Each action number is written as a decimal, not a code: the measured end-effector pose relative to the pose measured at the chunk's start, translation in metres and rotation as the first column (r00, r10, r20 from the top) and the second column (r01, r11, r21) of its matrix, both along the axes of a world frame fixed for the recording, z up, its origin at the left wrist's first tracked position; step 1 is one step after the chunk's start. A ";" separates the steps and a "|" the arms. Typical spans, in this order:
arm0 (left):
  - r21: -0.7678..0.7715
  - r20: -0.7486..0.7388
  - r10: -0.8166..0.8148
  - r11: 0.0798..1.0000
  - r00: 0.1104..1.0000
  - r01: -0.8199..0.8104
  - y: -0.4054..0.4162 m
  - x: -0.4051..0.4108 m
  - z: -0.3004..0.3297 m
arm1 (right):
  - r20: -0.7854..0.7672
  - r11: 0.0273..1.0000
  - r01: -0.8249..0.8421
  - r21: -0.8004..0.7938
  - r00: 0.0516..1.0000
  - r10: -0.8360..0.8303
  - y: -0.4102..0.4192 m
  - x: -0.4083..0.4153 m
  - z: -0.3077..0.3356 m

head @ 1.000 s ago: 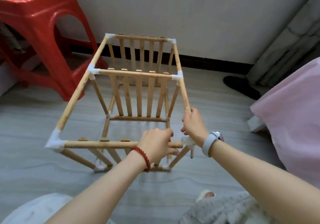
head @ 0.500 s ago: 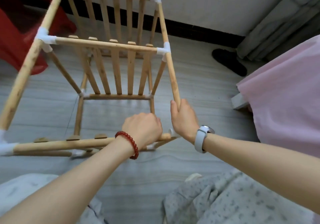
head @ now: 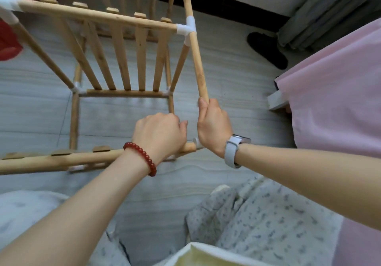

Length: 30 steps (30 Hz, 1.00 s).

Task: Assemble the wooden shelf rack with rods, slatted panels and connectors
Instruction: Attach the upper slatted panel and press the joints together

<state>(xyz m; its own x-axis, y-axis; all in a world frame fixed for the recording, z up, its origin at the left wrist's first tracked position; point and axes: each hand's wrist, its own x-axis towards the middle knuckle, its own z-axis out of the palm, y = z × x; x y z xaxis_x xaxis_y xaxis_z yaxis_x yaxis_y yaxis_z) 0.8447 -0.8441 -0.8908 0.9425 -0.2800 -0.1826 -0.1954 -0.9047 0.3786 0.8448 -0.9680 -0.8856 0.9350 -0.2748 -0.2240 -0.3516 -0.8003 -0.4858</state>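
The left hand (head: pixel 159 133) was closed round the near end of the front top rod (head: pixel 61 160), its knuckles turned up and a red bead bracelet (head: pixel 142 157) worn at the wrist. The right hand (head: pixel 213 124) was wrapped round the lower end of the right side rod (head: pixel 195 59), thumb laid along the wood, with a pale watch (head: pixel 234 150) on the wrist. Between the two hands a white corner connector (head: pixel 196 143) was only partly seen, and whether the rod ends were fully seated in it could not be told.

Compared with a second before, the shelf rack (head: pixel 123 59) was seen much closer and larger; the far corners had been carried out of frame, and the view had dropped toward the near right corner. The same two rods had been kept in hand throughout. From this it was judged that the corner joint was being pressed home, and that the frame was otherwise largely built: a slatted panel (head: pixel 125 59) was already fixed between its cross rods, and another connector (head: pixel 186 27) was in place at the upper joint.

The rack was stood on a pale grey floor (head: pixel 237 76) with a faint wood grain. A white wall with a dark skirting ran behind, a red stool (head: pixel 8 45) was glimpsed at the left edge, a dark slipper (head: pixel 268 49) lay near grey curtains (head: pixel 329 8), and pink bedding (head: pixel 340 100) filled the right.
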 end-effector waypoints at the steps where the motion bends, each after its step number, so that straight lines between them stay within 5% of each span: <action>1: -0.007 0.011 -0.022 1.000 1.000 0.023 0.001 -0.002 0.003 | -0.006 1.000 0.000 0.005 1.000 0.000 0.001 0.000 0.002; 5: -0.040 0.141 -0.269 0.960 0.953 0.277 0.021 -0.019 0.006 | -0.002 1.000 0.019 -0.011 1.000 -0.019 0.002 -0.001 0.002; 10: 0.191 0.197 -0.455 0.887 0.869 0.421 0.037 -0.036 0.005 | -0.008 0.999 0.010 -0.050 1.000 -0.010 0.003 -0.007 0.003; 24: 0.036 0.161 -0.326 0.945 0.932 0.324 0.031 -0.035 0.009 | 0.004 0.993 0.049 -0.106 0.999 -0.049 0.006 -0.017 -0.007; 30: 0.038 0.099 -0.287 0.958 0.953 0.284 0.024 -0.035 0.017 | 0.032 0.998 0.067 0.002 0.997 -0.067 0.004 -0.017 -0.009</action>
<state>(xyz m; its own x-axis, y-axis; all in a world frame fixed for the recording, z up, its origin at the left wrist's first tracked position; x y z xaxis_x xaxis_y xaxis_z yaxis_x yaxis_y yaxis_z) 0.8098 -0.8204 -0.8734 0.8379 -0.5369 -0.0987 -0.4834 -0.8138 0.3226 0.8279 -0.9637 -0.8945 0.9212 -0.3369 -0.1946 -0.3887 -0.7751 -0.4982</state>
